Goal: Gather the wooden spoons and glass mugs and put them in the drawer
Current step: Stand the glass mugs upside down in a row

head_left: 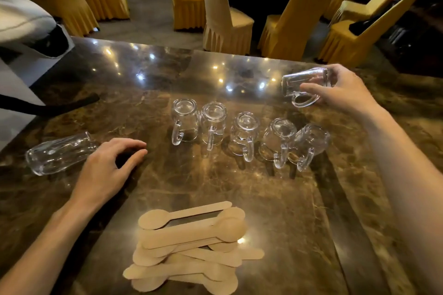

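A glossy brown marble worktop (153, 74) fills the view, with yellow-covered chairs (290, 24) beyond its far edge. The right hand (345, 90) is closed around a glass mug (305, 81), holding it tipped on its side above the surface. Below and left of that hand stands a row of five upturned mugs (244, 132). The left hand (107, 170) rests on the stone, fingers loosely curled and holding nothing; another glass (57, 153) lies on its side just left of it. A pile of wooden spoons (191, 246) lies nearer the person, between the forearms.
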`<state>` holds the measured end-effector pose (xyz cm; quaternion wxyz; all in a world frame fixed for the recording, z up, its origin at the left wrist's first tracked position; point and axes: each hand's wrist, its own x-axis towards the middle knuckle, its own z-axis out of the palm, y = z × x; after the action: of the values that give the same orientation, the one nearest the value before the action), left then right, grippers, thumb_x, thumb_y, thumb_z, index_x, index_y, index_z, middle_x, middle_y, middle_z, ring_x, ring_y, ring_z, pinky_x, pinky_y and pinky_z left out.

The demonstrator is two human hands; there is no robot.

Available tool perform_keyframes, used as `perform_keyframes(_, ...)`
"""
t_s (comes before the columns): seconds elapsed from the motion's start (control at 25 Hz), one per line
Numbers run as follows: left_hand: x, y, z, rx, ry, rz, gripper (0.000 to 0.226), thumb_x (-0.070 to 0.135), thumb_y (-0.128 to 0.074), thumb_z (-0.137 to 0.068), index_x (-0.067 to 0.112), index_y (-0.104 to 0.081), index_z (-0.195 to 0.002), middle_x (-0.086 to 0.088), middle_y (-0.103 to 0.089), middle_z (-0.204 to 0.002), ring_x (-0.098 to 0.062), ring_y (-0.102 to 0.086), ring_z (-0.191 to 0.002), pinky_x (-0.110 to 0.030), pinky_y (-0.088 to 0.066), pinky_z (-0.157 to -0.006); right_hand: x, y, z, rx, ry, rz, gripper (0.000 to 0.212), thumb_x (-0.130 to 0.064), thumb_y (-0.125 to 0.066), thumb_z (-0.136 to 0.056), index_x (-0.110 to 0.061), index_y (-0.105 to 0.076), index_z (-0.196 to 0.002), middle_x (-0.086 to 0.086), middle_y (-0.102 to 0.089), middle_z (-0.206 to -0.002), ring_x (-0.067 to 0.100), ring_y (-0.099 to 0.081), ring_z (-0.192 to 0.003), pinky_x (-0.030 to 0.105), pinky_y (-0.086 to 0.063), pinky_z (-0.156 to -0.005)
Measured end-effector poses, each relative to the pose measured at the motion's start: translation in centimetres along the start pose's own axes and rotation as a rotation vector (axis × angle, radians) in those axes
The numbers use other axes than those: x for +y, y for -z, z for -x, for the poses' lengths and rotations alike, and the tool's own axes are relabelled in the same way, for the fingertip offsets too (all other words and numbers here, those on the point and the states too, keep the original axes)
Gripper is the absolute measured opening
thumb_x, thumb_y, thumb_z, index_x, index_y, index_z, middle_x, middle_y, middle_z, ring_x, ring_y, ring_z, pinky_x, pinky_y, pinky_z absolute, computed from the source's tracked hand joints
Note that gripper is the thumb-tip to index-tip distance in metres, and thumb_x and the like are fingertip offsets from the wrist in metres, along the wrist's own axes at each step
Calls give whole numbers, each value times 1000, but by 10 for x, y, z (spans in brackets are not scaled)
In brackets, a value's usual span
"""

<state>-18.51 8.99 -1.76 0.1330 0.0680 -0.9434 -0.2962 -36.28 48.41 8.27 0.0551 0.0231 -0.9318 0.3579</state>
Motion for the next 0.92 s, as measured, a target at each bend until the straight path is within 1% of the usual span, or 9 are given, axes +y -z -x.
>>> perform_keyframes(0.08,-2,-6,4,-33,-97,-139,43,39,-57,-81,19,-62,-119,-6,-61,-124,-22,-53,-116,-39,-41,-97,3,17,4,83,-28,34,72,-53,-74,-68,-21,-44,-126,-7,-56,-108,12,-59,-93,30,-51,-77)
perform_keyframes(0.12,-4,-9,4,-54,-123,-189,49,39,-56,-81,17,-59,-124,-9,-58,-130,-26,-49,-122,-44,-40,-101,5,26,9,120,-42,73,75,-55,-74,-67,-23,-42,-126,-5,-56,-110,15,-57,-96,33,-52,-80)
perform_keyframes(0.16,-5,-11,4,-74,-135,-227,54,40,-54,-81,14,-55,-128,-12,-54,-135,-29,-46,-126,-49,-38,-104,9,33,14,159,-48,127,75,-57,-74,-66,-25,-42,-125,-3,-58,-113,16,-56,-98,33,-51,-80)
perform_keyframes(0.24,-6,-14,1,-118,-120,-271,59,43,-49,-81,13,-52,-132,-15,-48,-141,-33,-42,-131,-53,-34,-107,18,45,30,218,-59,253,73,-56,-75,-64,-26,-45,-124,2,-62,-118,19,-57,-101,33,-47,-78)
perform_keyframes(0.36,-5,-16,-1,-173,-75,-291,64,50,-40,-81,14,-51,-133,-15,-45,-143,-33,-38,-134,-53,-31,-110,31,53,60,190,-111,380,74,-52,-79,-61,-24,-51,-123,6,-66,-115,25,-60,-103,33,-45,-76)
perform_keyframes(0.48,-2,-14,0,-189,-66,-291,66,51,-38,-81,15,-49,-135,-14,-42,-146,-31,-34,-137,-51,-27,-112,39,46,87,135,-159,403,76,-53,-80,-60,-22,-54,-124,8,-66,-115,26,-60,-105,36,-48,-81)
perform_keyframes(0.6,2,-13,2,-190,-68,-285,59,45,-43,-87,15,-46,-137,-13,-39,-148,-30,-31,-139,-49,-24,-114,43,33,103,113,-167,406,74,-50,-81,-62,-20,-56,-124,9,-66,-117,26,-61,-105,35,-47,-86)
perform_keyframes(0.72,5,-12,5,-169,-64,-282,52,36,-50,-91,16,-44,-139,-11,-37,-149,-28,-29,-140,-47,-23,-114,44,23,108,85,-170,438,73,-51,-80,-62,-22,-56,-124,9,-68,-114,28,-61,-106,40,-47,-89)
perform_keyframes(0.92,5,-11,8,-152,-69,-275,51,37,-49,-92,18,-43,-140,-8,-36,-150,-25,-28,-140,-45,-24,-114,43,11,111,66,-142,452,72,-49,-80,-64,-22,-55,-125,8,-69,-112,27,-61,-106,39,-46,-89)
